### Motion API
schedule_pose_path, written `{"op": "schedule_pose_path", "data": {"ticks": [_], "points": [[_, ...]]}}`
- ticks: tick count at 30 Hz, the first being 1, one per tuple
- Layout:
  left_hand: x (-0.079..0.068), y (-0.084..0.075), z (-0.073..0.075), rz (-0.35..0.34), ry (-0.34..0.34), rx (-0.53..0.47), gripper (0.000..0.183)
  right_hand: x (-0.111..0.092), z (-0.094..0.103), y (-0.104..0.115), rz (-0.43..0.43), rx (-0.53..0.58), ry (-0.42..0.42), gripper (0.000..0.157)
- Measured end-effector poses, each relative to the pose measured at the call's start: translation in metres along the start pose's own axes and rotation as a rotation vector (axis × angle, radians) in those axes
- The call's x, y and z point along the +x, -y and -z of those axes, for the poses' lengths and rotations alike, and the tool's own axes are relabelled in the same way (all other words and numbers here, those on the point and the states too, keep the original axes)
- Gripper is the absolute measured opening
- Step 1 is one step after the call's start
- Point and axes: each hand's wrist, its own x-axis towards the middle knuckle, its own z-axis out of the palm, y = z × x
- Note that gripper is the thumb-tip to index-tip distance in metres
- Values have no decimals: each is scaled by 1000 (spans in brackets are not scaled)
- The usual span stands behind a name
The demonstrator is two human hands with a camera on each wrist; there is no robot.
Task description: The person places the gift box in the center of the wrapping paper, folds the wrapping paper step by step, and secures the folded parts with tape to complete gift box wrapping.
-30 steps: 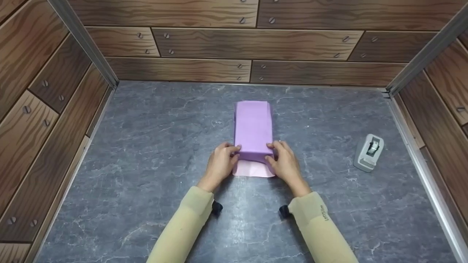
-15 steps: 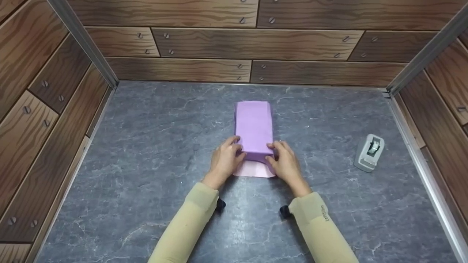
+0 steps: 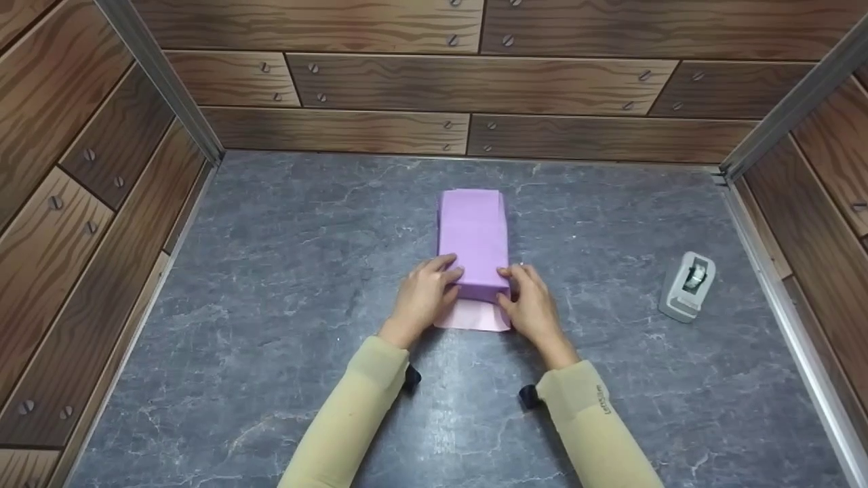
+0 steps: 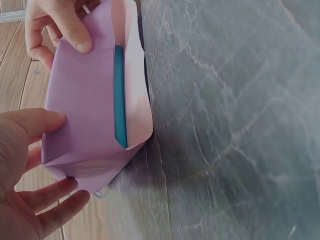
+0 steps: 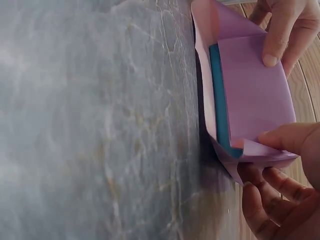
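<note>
A box in purple wrapping paper [image 3: 473,230] lies lengthwise on the table. At its near end, a flap with a pale pink inner side [image 3: 471,316] spreads toward the person. Between that lower flap and the folded-down upper one, a strip of the teal box [image 4: 119,95] shows in the wrist views. My left hand [image 3: 422,295] pinches the near left corner, thumb against the end flap and fingers on the top and side. At the near right corner, my right hand [image 3: 532,301] grips the paper likewise, its thumb pressing the end flap [image 5: 255,90].
A grey tape dispenser [image 3: 687,287] with a roll of clear tape stands to the right. Wood-patterned walls [image 3: 468,85] with metal edging enclose the grey marbled table [image 3: 305,237] at the back and both sides.
My left hand has moved inward to the right, its fingers now further over the top of the near left corner. The right hand and the box stay nearly in place.
</note>
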Motion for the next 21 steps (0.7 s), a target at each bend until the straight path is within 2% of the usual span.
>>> {"op": "schedule_pose_path", "data": {"ticks": [6, 9, 13, 21], "points": [[1, 1, 0, -3, 12, -13, 29, -5, 4, 1, -38, 127, -19, 52], [1, 0, 0, 6, 18, -19, 29, -9, 5, 3, -97, 150, -73, 38], [1, -1, 1, 21, 24, -26, 29, -12, 4, 4, -155, 105, -117, 9], [1, -2, 1, 46, 43, -18, 30, -14, -1, 8, -190, -26, -127, 11]]}}
